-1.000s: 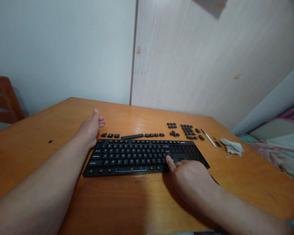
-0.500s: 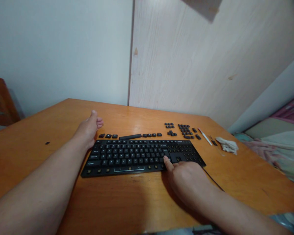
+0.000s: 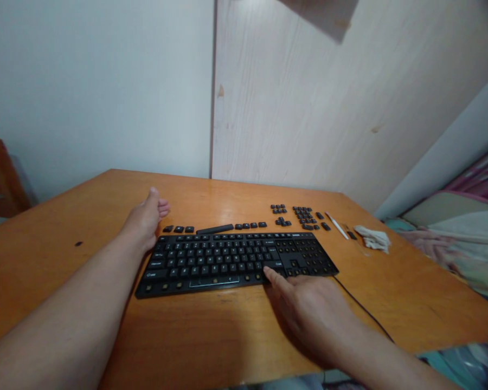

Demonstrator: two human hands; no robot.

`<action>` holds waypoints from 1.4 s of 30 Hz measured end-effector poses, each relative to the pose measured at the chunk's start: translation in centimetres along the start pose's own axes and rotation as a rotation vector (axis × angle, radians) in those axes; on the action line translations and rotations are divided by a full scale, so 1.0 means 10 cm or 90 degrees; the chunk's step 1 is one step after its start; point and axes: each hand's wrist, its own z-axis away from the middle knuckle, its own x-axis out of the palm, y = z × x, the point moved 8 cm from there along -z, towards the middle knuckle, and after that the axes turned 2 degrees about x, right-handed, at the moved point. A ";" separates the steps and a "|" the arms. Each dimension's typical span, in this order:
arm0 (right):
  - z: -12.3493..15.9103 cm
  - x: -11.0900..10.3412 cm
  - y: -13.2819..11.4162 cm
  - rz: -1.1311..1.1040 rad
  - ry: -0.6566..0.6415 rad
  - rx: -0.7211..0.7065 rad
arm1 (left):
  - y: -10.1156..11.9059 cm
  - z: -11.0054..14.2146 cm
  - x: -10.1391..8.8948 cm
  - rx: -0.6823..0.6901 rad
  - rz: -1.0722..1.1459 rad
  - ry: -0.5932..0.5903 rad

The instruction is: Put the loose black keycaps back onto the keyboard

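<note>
A black keyboard (image 3: 223,257) lies on the wooden table, its bottom row and right-hand blocks showing bare key sockets. My right hand (image 3: 305,298) reaches over its front edge, index finger stretched out with the tip on a key near the right end of the lowest lettered row. The other fingers curl underneath, partly hidden. Beside the keyboard's upper left corner rests my left hand (image 3: 146,216), thumb up and fingers loosely bent, with nothing seen in it. Behind the keyboard is a row of loose keycaps (image 3: 250,225) with a long space bar (image 3: 214,229).
More loose keycaps (image 3: 303,214) sit in groups at the back right, near a white pen-like stick (image 3: 336,225) and a crumpled white cloth (image 3: 373,239). One small black piece (image 3: 78,244) lies far left. The keyboard cable (image 3: 366,309) runs toward the front right.
My right index fingertip has moved slightly left along the keyboard's lower right part. My left hand stays at the keyboard's left end. The view has shifted a little.
</note>
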 end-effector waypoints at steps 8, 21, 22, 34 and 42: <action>-0.03 0.09 0.00 0.022 -0.011 0.020 | -0.01 0.00 -0.01 -0.003 0.001 -0.002; -0.01 0.00 0.14 -0.046 -0.011 0.065 | -0.03 -0.04 -0.01 0.007 0.003 -0.004; -0.01 0.00 0.14 -0.048 -0.012 0.064 | -0.03 -0.04 -0.01 0.008 0.000 -0.003; 0.00 0.02 0.18 -0.075 -0.014 0.083 | -0.02 -0.01 -0.02 0.004 0.005 0.009; -0.04 0.01 0.18 -0.076 -0.030 0.085 | 0.02 0.02 -0.01 -0.002 0.004 0.014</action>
